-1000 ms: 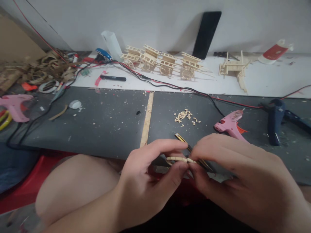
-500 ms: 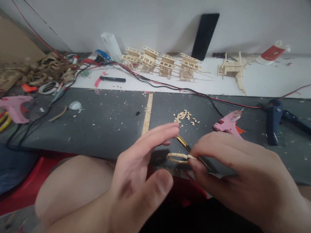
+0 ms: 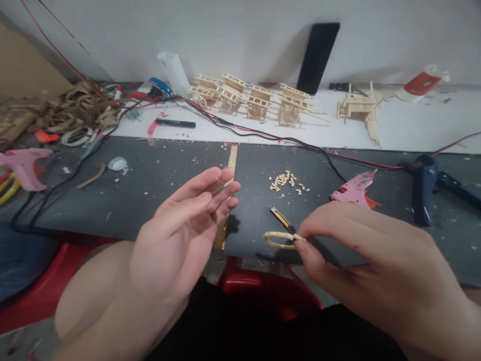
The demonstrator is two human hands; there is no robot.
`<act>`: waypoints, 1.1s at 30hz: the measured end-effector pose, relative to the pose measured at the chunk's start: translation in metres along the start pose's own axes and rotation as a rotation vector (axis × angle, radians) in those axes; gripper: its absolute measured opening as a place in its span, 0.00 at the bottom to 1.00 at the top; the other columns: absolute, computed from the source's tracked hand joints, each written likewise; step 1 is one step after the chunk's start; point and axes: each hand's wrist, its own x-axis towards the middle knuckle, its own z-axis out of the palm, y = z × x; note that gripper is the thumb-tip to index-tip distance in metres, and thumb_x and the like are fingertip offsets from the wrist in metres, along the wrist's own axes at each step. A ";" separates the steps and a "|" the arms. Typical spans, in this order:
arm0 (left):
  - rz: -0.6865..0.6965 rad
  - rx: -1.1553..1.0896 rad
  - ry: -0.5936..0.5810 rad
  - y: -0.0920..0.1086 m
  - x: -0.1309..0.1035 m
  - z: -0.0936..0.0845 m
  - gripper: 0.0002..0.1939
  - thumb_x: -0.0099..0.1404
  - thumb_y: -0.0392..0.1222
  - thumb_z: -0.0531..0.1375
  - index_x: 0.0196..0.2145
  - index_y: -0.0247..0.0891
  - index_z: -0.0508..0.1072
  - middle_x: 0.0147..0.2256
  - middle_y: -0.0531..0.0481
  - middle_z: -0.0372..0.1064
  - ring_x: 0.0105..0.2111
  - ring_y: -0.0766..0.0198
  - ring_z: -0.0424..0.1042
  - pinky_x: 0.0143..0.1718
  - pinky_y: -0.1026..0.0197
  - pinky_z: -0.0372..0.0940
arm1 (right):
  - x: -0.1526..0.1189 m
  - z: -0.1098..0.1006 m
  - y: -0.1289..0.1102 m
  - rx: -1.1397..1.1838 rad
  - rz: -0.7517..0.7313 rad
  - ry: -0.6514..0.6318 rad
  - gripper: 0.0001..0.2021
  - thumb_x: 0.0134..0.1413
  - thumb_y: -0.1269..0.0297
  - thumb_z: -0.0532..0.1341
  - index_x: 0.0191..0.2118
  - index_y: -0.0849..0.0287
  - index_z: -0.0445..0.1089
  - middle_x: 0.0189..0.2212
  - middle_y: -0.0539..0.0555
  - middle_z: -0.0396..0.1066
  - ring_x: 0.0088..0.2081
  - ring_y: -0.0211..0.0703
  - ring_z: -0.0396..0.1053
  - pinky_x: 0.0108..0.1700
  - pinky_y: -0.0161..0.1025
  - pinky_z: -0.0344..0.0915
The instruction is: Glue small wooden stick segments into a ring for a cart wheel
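Note:
My right hand (image 3: 376, 265) pinches a small pale wooden ring (image 3: 278, 245) between thumb and index finger. The ring is held out to the left, above the front edge of the grey table. Beyond it a yellow and black utility knife (image 3: 282, 219) lies on the tabletop, partly covered by my right hand. My left hand (image 3: 180, 230) is in the air, palm turned inward, its fingers apart. A very thin, pale strand (image 3: 222, 187) shows at its fingertips; what it is I cannot make out. Small wooden bits (image 3: 283, 180) lie in a loose pile past the knife.
Pink glue guns lie at right (image 3: 353, 189) and left (image 3: 26, 165). A dark blue tool (image 3: 424, 190) is at far right. Wooden model carts (image 3: 291, 108) line the white strip behind cables (image 3: 263, 134). A black slab (image 3: 318, 57) leans on the wall. Scraps (image 3: 71, 108) heap at left.
My left hand has moved away from the ring to the left and turned its palm up more. My right hand still holds the ring, shifted slightly to the right.

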 end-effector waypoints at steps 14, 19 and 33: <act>-0.088 -0.162 -0.112 0.008 -0.001 -0.003 0.10 0.64 0.44 0.69 0.37 0.36 0.87 0.32 0.46 0.79 0.42 0.54 0.84 0.51 0.55 0.84 | 0.002 -0.002 0.007 -0.006 0.008 -0.009 0.08 0.68 0.74 0.62 0.37 0.55 0.75 0.30 0.48 0.77 0.32 0.39 0.74 0.38 0.38 0.68; -0.096 -0.092 -0.091 0.008 -0.004 -0.002 0.03 0.67 0.40 0.71 0.38 0.39 0.86 0.29 0.51 0.72 0.36 0.62 0.78 0.44 0.62 0.81 | 0.001 -0.003 0.009 -0.026 -0.002 0.007 0.07 0.69 0.72 0.62 0.39 0.53 0.75 0.31 0.49 0.79 0.31 0.42 0.76 0.36 0.40 0.69; -0.103 0.188 -0.103 0.007 -0.002 -0.005 0.11 0.61 0.45 0.73 0.39 0.38 0.89 0.31 0.46 0.74 0.36 0.59 0.73 0.36 0.64 0.74 | 0.000 -0.014 0.028 -0.138 0.060 0.044 0.05 0.68 0.68 0.63 0.39 0.52 0.75 0.30 0.48 0.79 0.24 0.39 0.70 0.27 0.41 0.62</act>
